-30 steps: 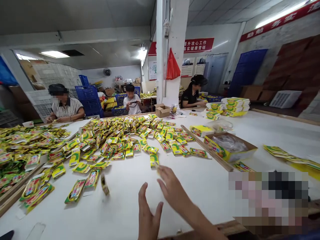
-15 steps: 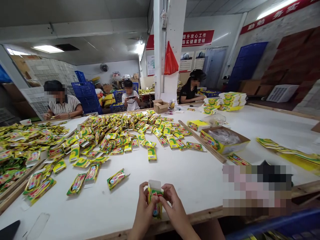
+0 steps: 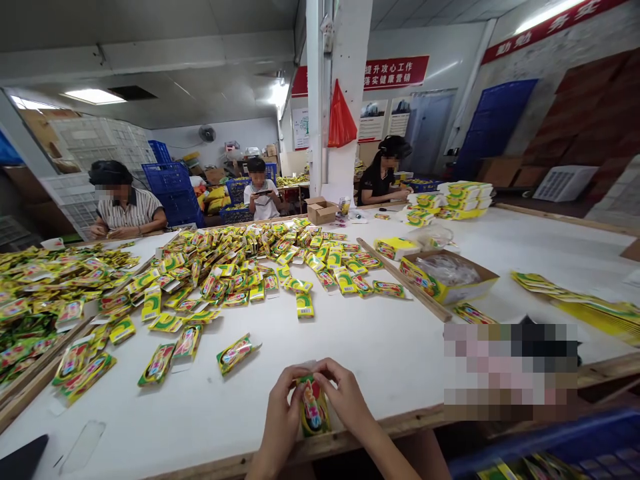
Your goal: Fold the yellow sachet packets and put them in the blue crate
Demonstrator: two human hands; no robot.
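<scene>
Evidently, the left hand (image 3: pixel 284 407) and right hand (image 3: pixel 350 397) share one small printed box (image 3: pixel 314 410) at the near edge of the counter (image 3: pixel 390 360), their fingers closed on its upper end. The step in hand appears to be working that end, probably its flap; the next move seems to call for even thumb pressure without crushing the sides. Below the counter, at right, a blue crate (image 3: pixel 560 437) contains yellow packets (image 3: pixel 505 471). Farther out, a heap of like boxes (image 3: pixel 240 260) lies left of an open yellow carton (image 3: pixel 470 292) filled with clear plastic (image 3: pixel 455 275). Beyond stands a brown carton (image 3: pixel 321 211), its contents indiscernible.
</scene>
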